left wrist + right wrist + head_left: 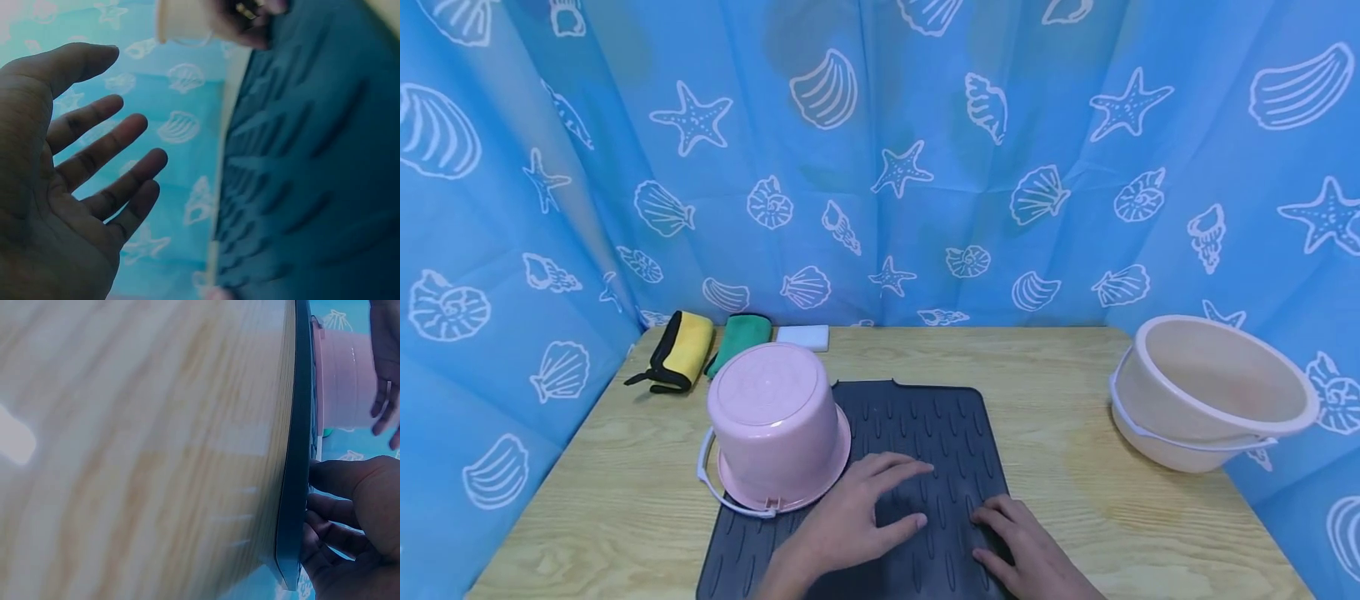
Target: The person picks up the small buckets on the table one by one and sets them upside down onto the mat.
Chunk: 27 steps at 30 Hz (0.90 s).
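Note:
A dark ribbed drying mat (943, 450) lies on the wooden table, under both hands. Upside down on its left part stands a pink bucket (775, 417), with a white handle (703, 467) swung round its left side. My left hand (857, 517) hovers over the mat just right of the bucket, fingers and thumb spread and holding nothing. In the left wrist view its bare palm (50, 237) shows. Near the mat's right edge, my right hand (1030, 550) rests its bent fingertips on the ribbed surface, as the right wrist view also shows at the mat's side (292, 487).
A cream bucket (1210, 400) stands upright at the table's right. Along the back left lie a yellow cloth (688, 346) with black edging, a green cloth (745, 337) and a white block (803, 337). A blue shell-patterned curtain (880, 167) surrounds the table.

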Motion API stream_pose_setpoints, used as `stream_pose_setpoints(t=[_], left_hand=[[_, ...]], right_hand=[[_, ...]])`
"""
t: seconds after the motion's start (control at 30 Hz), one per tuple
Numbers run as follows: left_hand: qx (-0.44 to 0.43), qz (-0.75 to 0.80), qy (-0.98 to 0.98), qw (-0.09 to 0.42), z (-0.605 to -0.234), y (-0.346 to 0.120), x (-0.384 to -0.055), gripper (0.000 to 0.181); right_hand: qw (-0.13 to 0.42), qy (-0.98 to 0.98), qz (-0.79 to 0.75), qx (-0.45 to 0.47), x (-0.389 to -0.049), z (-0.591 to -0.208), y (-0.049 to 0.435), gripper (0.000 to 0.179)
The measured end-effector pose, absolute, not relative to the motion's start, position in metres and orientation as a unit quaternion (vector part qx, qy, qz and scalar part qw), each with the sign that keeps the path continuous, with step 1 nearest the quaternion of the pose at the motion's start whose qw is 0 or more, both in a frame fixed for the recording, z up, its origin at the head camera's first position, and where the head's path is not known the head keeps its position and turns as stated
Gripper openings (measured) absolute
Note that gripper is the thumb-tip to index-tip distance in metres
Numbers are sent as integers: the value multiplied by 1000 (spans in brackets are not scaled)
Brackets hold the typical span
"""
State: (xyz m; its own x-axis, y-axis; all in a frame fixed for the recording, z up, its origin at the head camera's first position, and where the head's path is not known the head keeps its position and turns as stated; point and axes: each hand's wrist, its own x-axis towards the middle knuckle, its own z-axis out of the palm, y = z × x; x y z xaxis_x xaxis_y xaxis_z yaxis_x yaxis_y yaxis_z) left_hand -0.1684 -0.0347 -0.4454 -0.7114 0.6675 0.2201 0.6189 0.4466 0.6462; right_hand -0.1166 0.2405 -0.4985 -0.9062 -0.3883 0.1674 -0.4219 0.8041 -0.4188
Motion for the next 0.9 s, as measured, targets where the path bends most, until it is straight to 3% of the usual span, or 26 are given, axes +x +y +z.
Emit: stream_pose_setpoints(t=[0.6,0.9], left_hand=[[337,375,856,118,-491,-19,-153,46],[367,373,842,130,-509,-19,-159,47]], right_hand=[[27,-948,238,208,-117,-498,241,28],[10,-955,223,197,-117,-497,239,30]])
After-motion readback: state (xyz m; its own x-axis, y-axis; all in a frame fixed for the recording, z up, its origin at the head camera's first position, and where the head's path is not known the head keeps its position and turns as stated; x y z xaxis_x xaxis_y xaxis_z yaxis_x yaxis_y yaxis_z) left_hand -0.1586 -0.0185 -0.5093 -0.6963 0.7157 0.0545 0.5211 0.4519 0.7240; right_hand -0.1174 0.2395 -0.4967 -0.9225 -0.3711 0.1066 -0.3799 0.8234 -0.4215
